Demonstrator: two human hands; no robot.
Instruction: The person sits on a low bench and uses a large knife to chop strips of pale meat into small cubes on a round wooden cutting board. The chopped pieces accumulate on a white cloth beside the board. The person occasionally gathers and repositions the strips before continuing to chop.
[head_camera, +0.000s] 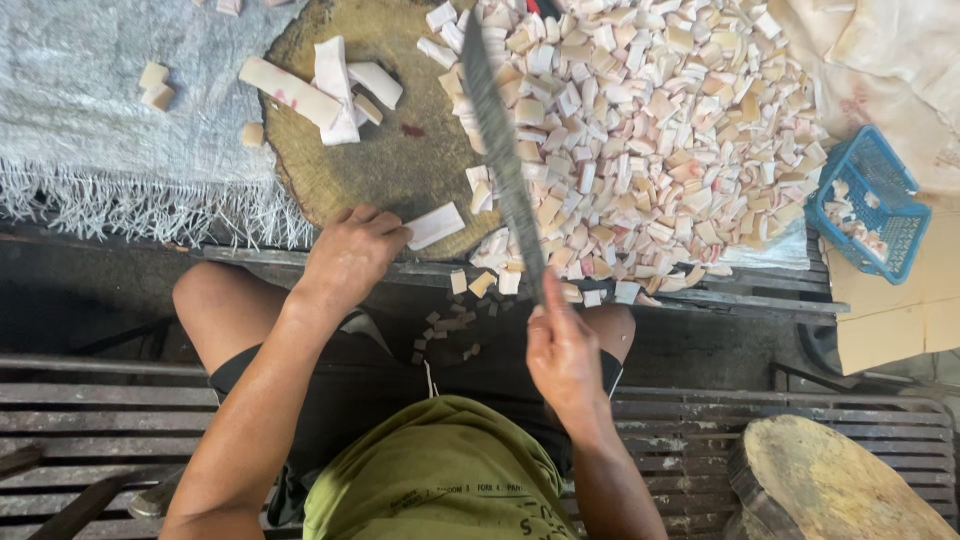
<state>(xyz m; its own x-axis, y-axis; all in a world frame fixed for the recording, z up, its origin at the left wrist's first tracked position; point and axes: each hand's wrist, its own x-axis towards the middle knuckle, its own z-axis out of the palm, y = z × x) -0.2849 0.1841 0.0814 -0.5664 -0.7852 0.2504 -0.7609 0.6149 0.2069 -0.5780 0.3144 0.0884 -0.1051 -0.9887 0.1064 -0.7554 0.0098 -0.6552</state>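
across the far right of the round wooden chopping block (380, 160) and spilling off its edge lies the heap of small cut pieces (650, 140), pale cream and pink, roughly cube-shaped, likely pushed aside to keep the cutting face free; the block itself is dark, scarred and stained, resting on a white woven sack (90, 110) with a frayed fringe; a long dark blade (500, 150) runs diagonally over the block's right side, tip toward the far edge, raised or angled as if for chopping, though whether it touches the wood is hard to tell from above; the right hand (562, 355) is clenched round its handle near the block's near edge; the left hand (350, 255) sits at the near edge, fingers curled and pinching a pale strip (435, 226) flat against the wood, seemingly to steady it close to the blade; several uncut strips (315, 85), longer and whitish with pink marks, wait at the block's far left; a blue plastic basket (868, 205) with a few pieces stands well right.
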